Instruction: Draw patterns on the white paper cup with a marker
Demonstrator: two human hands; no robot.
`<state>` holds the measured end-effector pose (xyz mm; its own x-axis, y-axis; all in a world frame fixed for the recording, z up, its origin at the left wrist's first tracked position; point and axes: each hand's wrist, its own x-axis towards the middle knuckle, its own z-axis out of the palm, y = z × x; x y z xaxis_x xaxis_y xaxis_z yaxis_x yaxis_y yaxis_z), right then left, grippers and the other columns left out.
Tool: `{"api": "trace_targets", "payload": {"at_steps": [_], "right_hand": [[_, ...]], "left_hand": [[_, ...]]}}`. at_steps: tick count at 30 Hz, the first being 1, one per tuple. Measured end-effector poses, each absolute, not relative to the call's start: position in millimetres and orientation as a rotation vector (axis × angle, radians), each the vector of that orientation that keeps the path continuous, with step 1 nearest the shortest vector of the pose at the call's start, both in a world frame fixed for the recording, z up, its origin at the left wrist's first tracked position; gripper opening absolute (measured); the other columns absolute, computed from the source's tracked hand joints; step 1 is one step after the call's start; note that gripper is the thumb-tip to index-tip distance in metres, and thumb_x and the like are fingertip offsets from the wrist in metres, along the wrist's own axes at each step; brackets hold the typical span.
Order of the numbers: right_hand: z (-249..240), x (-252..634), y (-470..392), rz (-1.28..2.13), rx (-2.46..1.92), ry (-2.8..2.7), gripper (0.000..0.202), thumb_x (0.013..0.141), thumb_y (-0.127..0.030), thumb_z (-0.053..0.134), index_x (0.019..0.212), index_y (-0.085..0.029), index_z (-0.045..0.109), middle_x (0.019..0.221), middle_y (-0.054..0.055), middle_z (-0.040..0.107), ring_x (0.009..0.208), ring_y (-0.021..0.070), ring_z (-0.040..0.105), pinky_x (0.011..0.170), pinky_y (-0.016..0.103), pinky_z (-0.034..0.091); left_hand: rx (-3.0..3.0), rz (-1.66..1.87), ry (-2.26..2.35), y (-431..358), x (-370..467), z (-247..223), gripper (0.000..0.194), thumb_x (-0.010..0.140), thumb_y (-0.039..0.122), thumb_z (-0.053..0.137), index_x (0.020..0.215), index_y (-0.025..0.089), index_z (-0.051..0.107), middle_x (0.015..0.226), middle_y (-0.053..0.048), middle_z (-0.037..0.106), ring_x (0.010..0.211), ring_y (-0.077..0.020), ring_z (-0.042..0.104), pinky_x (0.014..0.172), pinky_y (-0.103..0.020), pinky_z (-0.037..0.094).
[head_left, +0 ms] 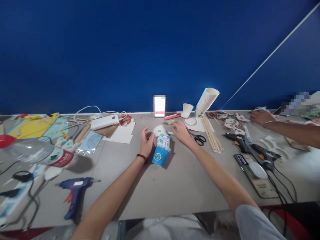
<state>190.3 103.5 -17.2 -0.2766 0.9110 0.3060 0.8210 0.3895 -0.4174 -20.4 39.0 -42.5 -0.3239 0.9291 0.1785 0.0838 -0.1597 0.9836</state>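
Observation:
A blue paper cup (161,154) stands at the middle of the table, with a white-and-blue patterned part and a white cup with green spots above it. Just left of the cups is my left hand (146,142), its fingers apart and curved beside the white rim, holding nothing that I can make out. My right hand (181,132) lies to the right of the cups, fingers bent down at a green marker (169,123). Whether its fingers grip the marker is unclear. Black-handled scissors (199,139) lie just right of my right hand.
Beyond the hands stand a lit phone (160,106) and a tall cup stack (207,101). Wooden sticks (212,135) lie to the right, near glue guns and a person's hand (262,116). On the left are a bottle (37,151), a blue glue gun (76,191) and a power strip (22,195).

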Motion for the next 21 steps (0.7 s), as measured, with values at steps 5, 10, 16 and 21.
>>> {"api": "trace_targets", "payload": {"at_steps": [5, 10, 16, 21], "right_hand": [[-3, 176, 132, 0.316, -1.689, -2.197, 0.032, 0.094, -0.024, 0.056, 0.124, -0.018, 0.068, 0.127, 0.014, 0.065, 0.121, 0.0287, 0.055, 0.103, 0.041, 0.043], [-1, 171, 134, 0.330, -1.768, -2.116, 0.024, 0.096, -0.021, 0.051, 0.111, -0.015, 0.069, 0.113, 0.015, 0.071, 0.109, 0.0292, 0.063, 0.092, 0.038, 0.048], [15, 182, 117, 0.295, -1.749, -2.018, 0.039, 0.103, -0.025, 0.032, 0.134, -0.015, 0.053, 0.131, 0.017, 0.066, 0.114, 0.0310, 0.064, 0.087, 0.039, 0.051], [29, 186, 86, 0.211, -1.493, -2.028, 0.039, 0.101, -0.025, 0.036, 0.129, -0.016, 0.062, 0.126, 0.014, 0.071, 0.112, 0.0289, 0.066, 0.089, 0.037, 0.053]], "left_hand": [[1.204, 1.578, 1.372, 37, -20, -41, 0.043, 0.081, 0.030, 0.062, 0.122, 0.023, 0.050, 0.132, -0.011, 0.051, 0.100, -0.0175, 0.061, 0.086, -0.034, 0.052], [1.199, 1.596, 1.331, 34, -18, -38, 0.042, 0.082, 0.029, 0.061, 0.122, 0.024, 0.049, 0.132, -0.011, 0.052, 0.101, -0.0179, 0.061, 0.083, -0.033, 0.053], [1.287, 1.646, 1.349, 33, -18, -35, 0.039, 0.083, 0.027, 0.061, 0.121, 0.023, 0.052, 0.125, -0.010, 0.056, 0.103, -0.0187, 0.061, 0.088, -0.034, 0.050], [1.461, 1.726, 1.358, 25, -14, -20, 0.035, 0.085, 0.029, 0.063, 0.119, 0.022, 0.057, 0.108, -0.007, 0.062, 0.089, -0.0166, 0.059, 0.082, -0.033, 0.048]]}}
